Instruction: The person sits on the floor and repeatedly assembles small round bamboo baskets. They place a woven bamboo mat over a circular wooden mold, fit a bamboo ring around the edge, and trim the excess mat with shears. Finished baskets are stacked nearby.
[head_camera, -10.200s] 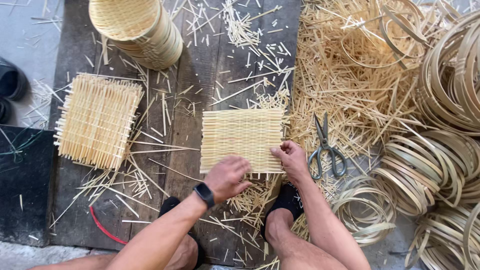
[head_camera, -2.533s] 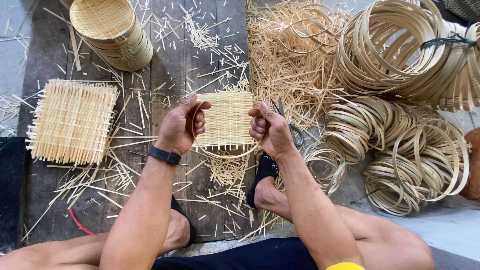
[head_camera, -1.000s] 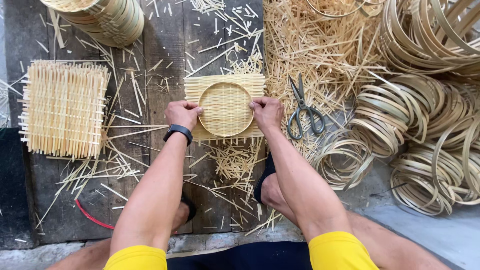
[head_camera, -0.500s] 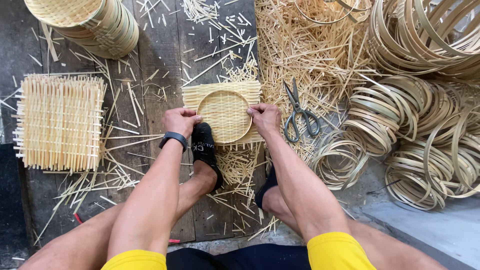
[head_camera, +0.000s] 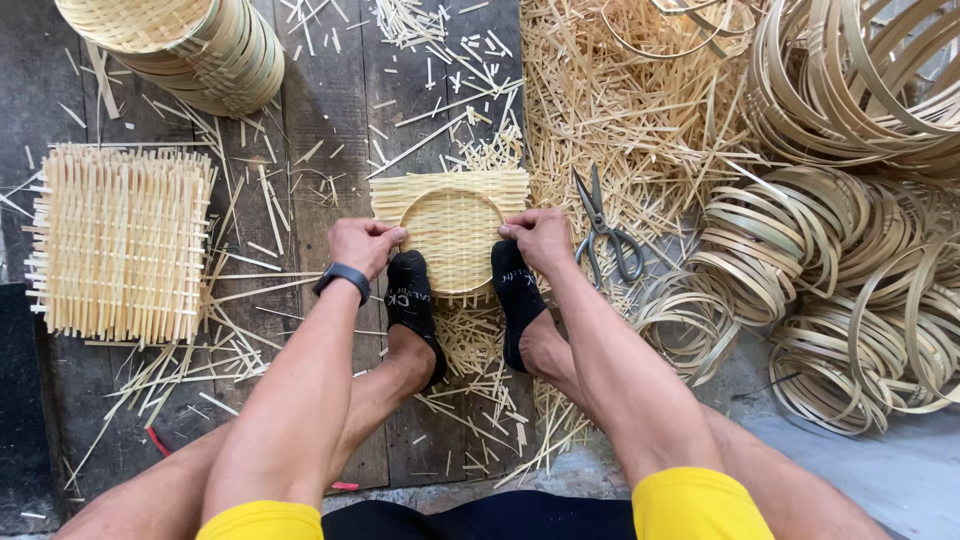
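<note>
Far left lay a stack of woven mats (head_camera: 120, 245), with nested baskets (head_camera: 185, 45) above it on the planks (head_camera: 330, 100). Our left hand (head_camera: 362, 245), watch (head_camera: 343, 277) on the wrist, pinched the left edge of the hoop (head_camera: 452, 238), which sat pressed into a square mat (head_camera: 450, 195) at centre. Both socked feet (head_camera: 412, 300) pinned the mat's near edge. Our right hand (head_camera: 540, 238) gripped the hoop's right edge, the hands well apart. Scissors (head_camera: 605, 230) rested just right, on straw (head_camera: 630, 100). Coiled hoops (head_camera: 850, 270) filled the right.
</note>
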